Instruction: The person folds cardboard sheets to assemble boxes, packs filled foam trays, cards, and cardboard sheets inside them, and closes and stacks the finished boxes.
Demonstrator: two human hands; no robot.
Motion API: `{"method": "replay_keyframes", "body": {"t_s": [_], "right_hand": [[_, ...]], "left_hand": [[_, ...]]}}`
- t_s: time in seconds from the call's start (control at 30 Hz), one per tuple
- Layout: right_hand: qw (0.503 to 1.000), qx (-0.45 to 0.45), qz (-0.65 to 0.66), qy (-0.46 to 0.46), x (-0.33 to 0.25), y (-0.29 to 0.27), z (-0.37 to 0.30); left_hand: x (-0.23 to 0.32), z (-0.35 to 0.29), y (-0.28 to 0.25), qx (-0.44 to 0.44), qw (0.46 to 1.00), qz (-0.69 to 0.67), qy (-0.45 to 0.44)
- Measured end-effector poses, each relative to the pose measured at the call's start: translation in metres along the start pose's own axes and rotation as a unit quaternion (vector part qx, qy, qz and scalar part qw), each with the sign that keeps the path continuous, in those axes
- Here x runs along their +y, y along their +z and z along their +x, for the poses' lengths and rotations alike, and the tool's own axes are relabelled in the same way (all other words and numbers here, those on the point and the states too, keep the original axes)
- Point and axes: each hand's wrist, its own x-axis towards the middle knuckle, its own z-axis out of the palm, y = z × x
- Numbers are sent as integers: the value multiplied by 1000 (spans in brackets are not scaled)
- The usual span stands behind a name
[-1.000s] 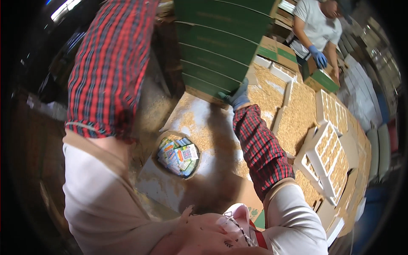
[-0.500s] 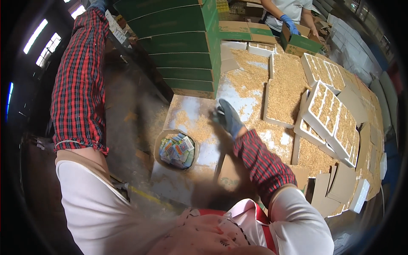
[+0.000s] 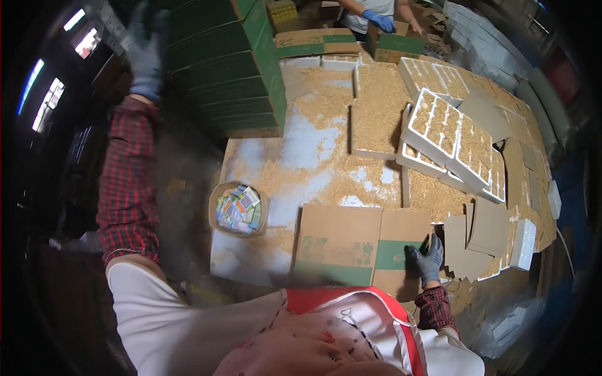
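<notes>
My right hand (image 3: 425,261), in a dark grey glove, rests with fingers spread on the right end of a flattened brown and green cardboard box (image 3: 357,245) lying at the near table edge. My left hand (image 3: 147,53), also gloved, is raised high at the left beside a tall stack of green flat boxes (image 3: 229,69); it is blurred and holds nothing that I can see.
A round tub of small colourful packets (image 3: 238,208) sits near the table's left edge. White divider trays (image 3: 451,131) filled with sawdust lie at the right, with sawdust over the table (image 3: 301,150). Loose cardboard sheets (image 3: 483,235) lie right of my hand. Another person's blue-gloved hand (image 3: 379,20) works on a green box at the far end.
My right hand has dropped from mid-air above the table down to the flat box near me. My left arm has lowered and swung left of the green stack. The view has tilted.
</notes>
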Motion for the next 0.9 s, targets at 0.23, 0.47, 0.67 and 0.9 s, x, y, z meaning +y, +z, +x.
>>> {"method": "replay_keyframes", "body": {"t_s": [0.23,0.47,0.67,0.9], "right_hand": [[960,55,143,-234,-93,43,60],[908,-50,77,-409,-252,177,200],[870,-115,-102,-468,-374,249,286],[929,-88,-57,-356,-442,321,392]], "left_hand": [[1,-147,13,-46,965,255,-36],[-15,-295,94,-153,920,-64,-354],[-11,-487,180,-365,742,430,-363],[3,-470,187,-389,752,436,-306]]}}
